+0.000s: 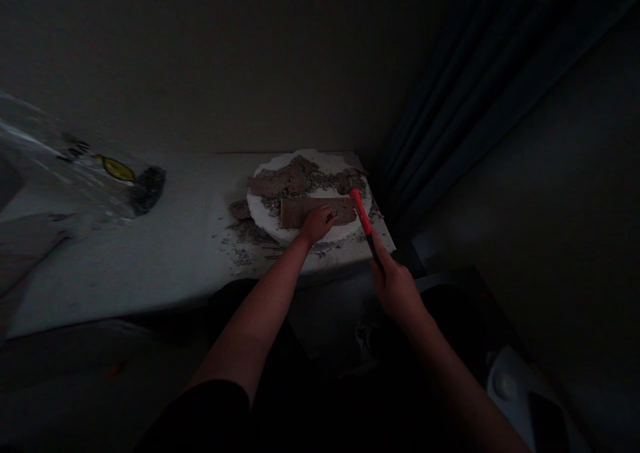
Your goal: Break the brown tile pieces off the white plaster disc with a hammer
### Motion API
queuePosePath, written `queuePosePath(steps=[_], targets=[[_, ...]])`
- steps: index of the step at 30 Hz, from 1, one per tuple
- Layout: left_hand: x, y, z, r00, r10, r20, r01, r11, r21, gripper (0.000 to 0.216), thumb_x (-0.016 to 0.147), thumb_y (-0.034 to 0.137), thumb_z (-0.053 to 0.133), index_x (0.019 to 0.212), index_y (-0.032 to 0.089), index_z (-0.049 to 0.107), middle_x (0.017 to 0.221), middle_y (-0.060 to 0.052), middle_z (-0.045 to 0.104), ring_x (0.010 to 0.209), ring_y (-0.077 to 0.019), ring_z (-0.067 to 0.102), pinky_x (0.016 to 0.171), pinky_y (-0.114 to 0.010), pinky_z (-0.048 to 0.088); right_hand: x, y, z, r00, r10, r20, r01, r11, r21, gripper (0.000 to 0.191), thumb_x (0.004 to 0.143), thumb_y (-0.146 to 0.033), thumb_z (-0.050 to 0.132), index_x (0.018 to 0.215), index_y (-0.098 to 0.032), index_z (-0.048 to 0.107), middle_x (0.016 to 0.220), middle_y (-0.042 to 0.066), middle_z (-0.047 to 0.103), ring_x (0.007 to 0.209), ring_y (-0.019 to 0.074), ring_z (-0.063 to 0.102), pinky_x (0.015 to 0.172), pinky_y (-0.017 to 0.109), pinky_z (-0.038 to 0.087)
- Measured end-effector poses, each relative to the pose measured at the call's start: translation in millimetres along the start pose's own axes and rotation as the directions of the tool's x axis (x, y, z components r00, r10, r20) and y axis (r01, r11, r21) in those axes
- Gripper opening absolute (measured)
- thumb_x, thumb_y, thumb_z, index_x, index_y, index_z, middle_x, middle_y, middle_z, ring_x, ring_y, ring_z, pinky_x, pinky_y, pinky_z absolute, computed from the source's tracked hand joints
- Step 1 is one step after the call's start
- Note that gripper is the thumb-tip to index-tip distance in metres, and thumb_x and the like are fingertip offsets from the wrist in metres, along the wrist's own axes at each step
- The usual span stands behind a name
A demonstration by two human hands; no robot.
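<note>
In the dim head view, my right hand (397, 286) is wrapped round the black grip of a hammer (361, 210). Its handle is red towards the head, which is over the right side of a round white slab (257, 213). My left hand (319, 224) rests on a brown rectangular plate (295, 212) with a pattern of small marks. The fingers of that hand are curled together, and what they hold, if anything, is too dark to name. Behind the plate lies a jagged brown piece (283, 180) on the white slab, with grey crumbs around it.
The slab stands on a pale table (185, 240) against a wall, with rubble (243, 253) strewn at its left. Further left are clear plastic wrapping (85, 180) and a dark object with a yellow part (119, 168). Dark curtains (450, 93) hang at the right.
</note>
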State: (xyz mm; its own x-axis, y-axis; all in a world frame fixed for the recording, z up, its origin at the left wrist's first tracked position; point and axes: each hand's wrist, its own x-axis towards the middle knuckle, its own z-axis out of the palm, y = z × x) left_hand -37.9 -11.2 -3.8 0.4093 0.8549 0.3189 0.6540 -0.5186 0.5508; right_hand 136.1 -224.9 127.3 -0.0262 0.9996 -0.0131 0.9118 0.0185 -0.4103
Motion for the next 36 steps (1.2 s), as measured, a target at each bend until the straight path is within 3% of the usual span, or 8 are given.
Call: queuePosePath(steps=[4,8,13,17,22,26,30,36], targets=[[-0.5,1.1,-1.8,0.999,-0.044,0.018,0.044,0.999,0.002,0.018,0.087,0.030,0.059,0.081,0.014,0.065,0.086,-0.008,0.066,0.074,-0.0179,0.058,0.070,-0.028,0.043,1.5,0.2,2.5,0.998,0.034,0.061,-0.033,0.999,-0.026,0.061,0.098,-0.024,0.039,0.157,-0.024,0.024,0.085,0.006,0.074,0.073,0.0220,0.070,0.066,0.028,0.048],[-0.5,1.8,-2.0,1.000,-0.007,0.020,0.007,1.000,-0.007,0.019,0.088,0.031,0.058,0.080,0.015,0.065,0.085,-0.008,0.066,0.077,-0.0183,0.059,0.072,-0.028,0.043,1.3,2.8,1.3,1.000,0.023,-0.017,-0.023,1.000,-0.016,0.061,0.099,-0.024,0.037,0.158,-0.024,0.020,0.095,0.008,0.074,0.079,0.0224,0.070,0.068,0.028,0.048],[0.4,0.9,-0.5,0.998,-0.056,0.034,0.055,0.998,0.024,0.018,0.087,0.030,0.060,0.083,0.014,0.067,0.088,-0.010,0.066,0.079,-0.0198,0.060,0.072,-0.028,0.044,2.5,4.9,2.5,0.997,0.033,0.072,-0.030,0.998,-0.049,0.061,0.098,-0.024,0.038,0.157,-0.024,0.023,0.085,0.006,0.074,0.072,0.0221,0.069,0.065,0.027,0.047],[0.7,1.2,-0.5,0.999,-0.011,0.034,0.010,1.000,0.027,0.017,0.087,0.029,0.059,0.082,0.015,0.066,0.088,-0.009,0.066,0.080,-0.0193,0.060,0.075,-0.028,0.044,2.9,3.7,2.2,1.000,0.016,0.011,-0.015,0.999,-0.033,0.061,0.099,-0.024,0.036,0.158,-0.024,0.019,0.091,0.008,0.074,0.077,0.0225,0.070,0.068,0.028,0.047],[0.4,2.2,0.2,0.998,-0.047,0.029,0.047,0.999,0.027,0.018,0.088,0.028,0.057,0.082,0.014,0.066,0.085,-0.009,0.066,0.076,-0.0189,0.059,0.072,-0.029,0.044,2.1,3.5,4.5,0.996,0.018,0.083,-0.012,0.997,-0.073,0.063,0.098,-0.023,0.039,0.158,-0.024,0.019,0.085,0.006,0.074,0.072,0.0210,0.069,0.066,0.026,0.046],[0.6,2.3,-0.2,0.999,-0.006,0.032,0.005,1.000,0.028,0.021,0.088,0.032,0.057,0.079,0.015,0.065,0.083,-0.009,0.066,0.077,-0.0193,0.059,0.073,-0.029,0.044,1.7,3.3,7.3,0.999,0.004,0.032,-0.001,0.996,-0.091,0.063,0.099,-0.023,0.037,0.158,-0.025,0.015,0.090,0.006,0.074,0.074,0.0202,0.069,0.066,0.026,0.047],[0.5,3.2,-1.3,0.999,-0.031,0.039,0.029,0.998,0.048,0.021,0.089,0.032,0.057,0.083,0.015,0.066,0.085,-0.010,0.066,0.076,-0.0198,0.060,0.071,-0.029,0.044,2.0,5.0,6.8,0.997,0.030,0.074,-0.024,0.996,-0.089,0.062,0.098,-0.023,0.039,0.158,-0.024,0.020,0.088,0.006,0.074,0.072,0.0201,0.069,0.066,0.026,0.047],[0.0,2.9,-0.3,0.999,-0.010,0.035,0.008,0.999,0.051,0.019,0.089,0.031,0.057,0.082,0.015,0.066,0.087,-0.010,0.067,0.078,-0.0199,0.060,0.073,-0.029,0.043,0.7,7.4,3.0,0.999,0.006,0.038,-0.003,0.998,-0.061,0.063,0.099,-0.023,0.037,0.158,-0.026,0.017,0.093,0.007,0.074,0.076,0.0211,0.070,0.068,0.027,0.048]])
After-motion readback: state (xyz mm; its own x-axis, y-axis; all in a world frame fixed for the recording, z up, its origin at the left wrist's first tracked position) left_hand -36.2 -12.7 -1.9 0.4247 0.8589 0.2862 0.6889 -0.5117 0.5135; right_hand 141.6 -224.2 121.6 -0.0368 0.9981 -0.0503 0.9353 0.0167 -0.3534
